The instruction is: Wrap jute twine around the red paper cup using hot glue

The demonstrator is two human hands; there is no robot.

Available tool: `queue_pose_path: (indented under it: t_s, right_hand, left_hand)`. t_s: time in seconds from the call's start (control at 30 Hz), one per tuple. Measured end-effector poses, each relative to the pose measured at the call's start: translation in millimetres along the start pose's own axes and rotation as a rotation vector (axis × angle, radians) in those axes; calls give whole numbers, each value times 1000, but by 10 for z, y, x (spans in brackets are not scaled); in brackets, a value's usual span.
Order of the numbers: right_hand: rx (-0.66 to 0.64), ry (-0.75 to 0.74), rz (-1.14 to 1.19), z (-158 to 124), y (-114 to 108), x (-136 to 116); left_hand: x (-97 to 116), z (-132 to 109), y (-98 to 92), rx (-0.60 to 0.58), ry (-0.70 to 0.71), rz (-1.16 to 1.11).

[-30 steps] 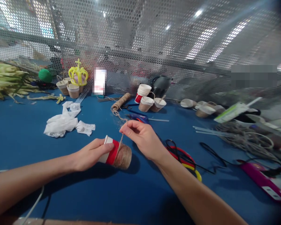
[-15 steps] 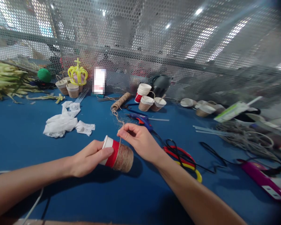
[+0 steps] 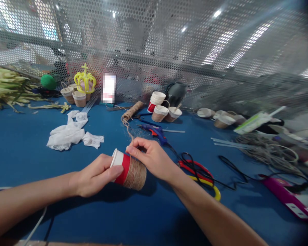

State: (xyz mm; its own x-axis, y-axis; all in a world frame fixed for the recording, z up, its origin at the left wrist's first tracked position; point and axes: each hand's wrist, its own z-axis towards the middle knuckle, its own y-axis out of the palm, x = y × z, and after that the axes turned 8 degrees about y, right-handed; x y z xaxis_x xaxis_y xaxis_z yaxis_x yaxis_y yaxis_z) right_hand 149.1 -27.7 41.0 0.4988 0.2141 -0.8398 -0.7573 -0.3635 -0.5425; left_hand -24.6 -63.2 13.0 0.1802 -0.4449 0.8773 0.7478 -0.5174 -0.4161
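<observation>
My left hand (image 3: 97, 176) is closed around the white rim end of a red and white paper cup (image 3: 122, 171), which lies tilted on its side in the air. Brown twine (image 3: 136, 173) covers the cup's base half in close turns. Between thumb and fingers, my right hand (image 3: 149, 155) pinches the twine at the edge of the wound part. From there the strand runs up to a twine spool (image 3: 133, 111) lying on the table. The far side of the cup is hidden.
A blue hot glue gun (image 3: 155, 131) lies beyond my right hand, with red-and-yellow-handled scissors (image 3: 217, 193) and black cable nearby. Twine-wrapped cups (image 3: 159, 113) stand at the back. White crumpled cloth (image 3: 65, 136) is at left, a purple power strip (image 3: 284, 194) at right.
My right hand has come slightly down and left, closer to the cup, drawing the twine with it. The cup has shifted very slightly in my left hand's hold.
</observation>
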Motion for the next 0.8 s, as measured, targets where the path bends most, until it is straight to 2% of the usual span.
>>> queue_pose_path:
  t_s: [0.13,0.23,0.33,0.47,0.63,0.8]
  right_hand:
    - [-11,-4,0,-4,-1,-11]
    - [-22,-7,3,-4,-1,-11]
    - [-31,-4,9,-4,1,-7]
    - [-36,0,11,3,0,9]
    - [-43,19,30,18,-5,33]
    - [-85,90,150,33,13,63]
  left_hand:
    - [18,-27,15,76,-24,43]
    - [38,-33,25,91,-40,52]
    - [38,-26,20,87,-11,62]
    - [33,-2,-4,16,12,56]
    - [36,9,-15,-1,-51,-100]
    - [-26,-8,23,49,-101,-287]
